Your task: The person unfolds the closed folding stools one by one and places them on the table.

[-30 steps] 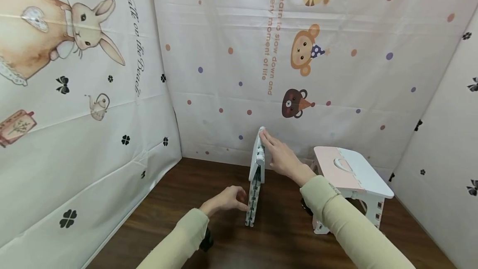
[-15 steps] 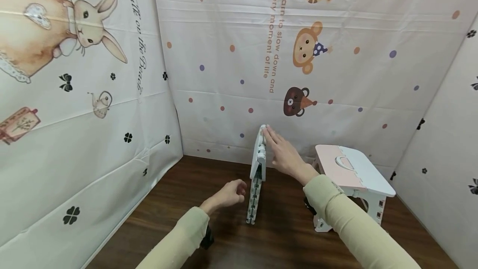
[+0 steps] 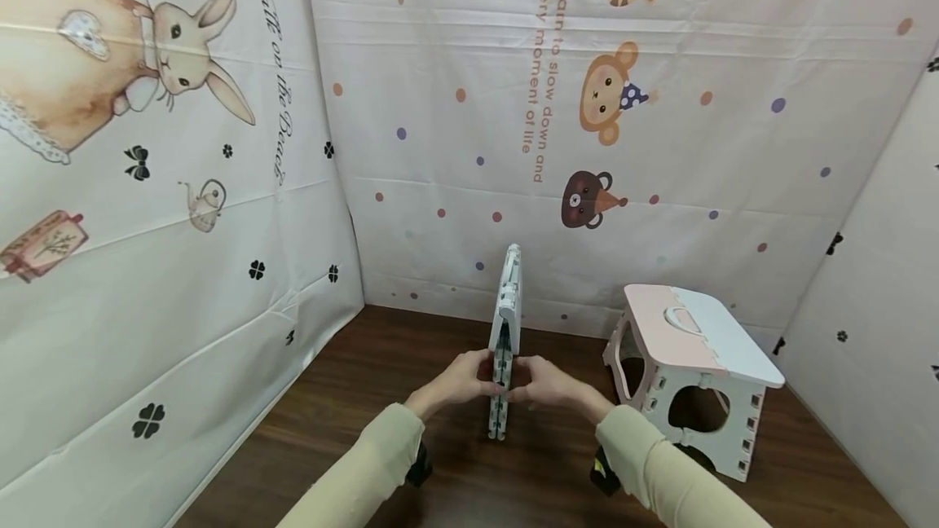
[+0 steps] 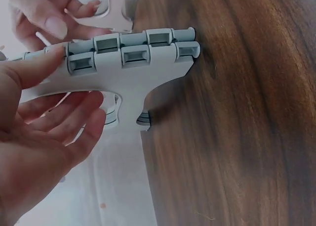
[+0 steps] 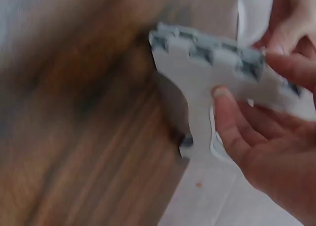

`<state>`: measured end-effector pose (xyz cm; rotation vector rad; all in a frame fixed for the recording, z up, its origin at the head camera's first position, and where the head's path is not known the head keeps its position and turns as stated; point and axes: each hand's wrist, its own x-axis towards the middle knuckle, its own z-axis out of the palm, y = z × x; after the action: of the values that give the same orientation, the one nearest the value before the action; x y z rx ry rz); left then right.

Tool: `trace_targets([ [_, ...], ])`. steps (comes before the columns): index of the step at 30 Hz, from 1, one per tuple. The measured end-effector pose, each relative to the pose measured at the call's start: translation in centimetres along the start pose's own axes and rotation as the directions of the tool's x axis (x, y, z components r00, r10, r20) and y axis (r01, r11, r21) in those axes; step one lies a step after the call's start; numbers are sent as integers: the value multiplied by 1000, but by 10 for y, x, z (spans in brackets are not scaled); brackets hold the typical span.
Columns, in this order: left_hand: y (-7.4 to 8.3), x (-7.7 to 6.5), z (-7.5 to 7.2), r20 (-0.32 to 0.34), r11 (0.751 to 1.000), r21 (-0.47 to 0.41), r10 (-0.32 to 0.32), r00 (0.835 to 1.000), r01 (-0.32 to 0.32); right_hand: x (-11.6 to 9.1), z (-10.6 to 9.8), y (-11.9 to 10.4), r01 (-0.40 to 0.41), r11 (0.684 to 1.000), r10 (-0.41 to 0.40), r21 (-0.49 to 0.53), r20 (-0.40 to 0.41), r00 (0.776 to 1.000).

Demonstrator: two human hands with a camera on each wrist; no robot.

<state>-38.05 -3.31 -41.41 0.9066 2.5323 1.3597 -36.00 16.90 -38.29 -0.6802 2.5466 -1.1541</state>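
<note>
A white folding stool (image 3: 506, 300) stands folded flat and upright on the wooden floor, its hinged edge facing me. My left hand (image 3: 464, 377) grips its left side low down; in the left wrist view the thumb lies along the hinged edge (image 4: 133, 47) and curled fingers (image 4: 91, 107) reach the leg cutout. From the other side my right hand (image 3: 546, 383) holds the same stool, thumb at the hinge edge and fingertips (image 5: 224, 100) on the white leg panel (image 5: 187, 67). Both hands are at about the same height, facing each other.
To the right stands an unfolded pink and white stool (image 3: 697, 341) with a handle on its top. Printed white cloth walls (image 3: 440, 137) close in the back and both sides. Brown wooden floor (image 3: 543, 479) lies underneath.
My right hand has come down from the folded stool's top to its lower right side. The left hand, beside the stool before, now grips it. The stool stays upright in place.
</note>
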Motion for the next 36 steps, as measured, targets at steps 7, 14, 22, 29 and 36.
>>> trace_targets([
  [7, 3, -1, 2, -10, 997, 73, 39, 999, -38, 4, 15, 13, 92, 994, -96, -52, -96, 991],
  [14, 0, -5, -7, -19, 982, 175, 72, 997, -67, 1, 9, 24, 91, 992, -102, -86, -141, 985],
  [22, -11, -12, -24, -32, 969, 241, 65, 997, -56, -11, -11, 31, 68, 993, -80, -97, -123, 989],
  [29, -15, -11, -30, -37, 967, 248, 65, 997, -53, -27, -24, 45, 45, 996, -56, -80, -137, 989],
  [36, -19, -10, -29, -45, 978, 207, 51, 998, -41, -36, -34, 53, 64, 994, -72, -85, -90, 993],
])
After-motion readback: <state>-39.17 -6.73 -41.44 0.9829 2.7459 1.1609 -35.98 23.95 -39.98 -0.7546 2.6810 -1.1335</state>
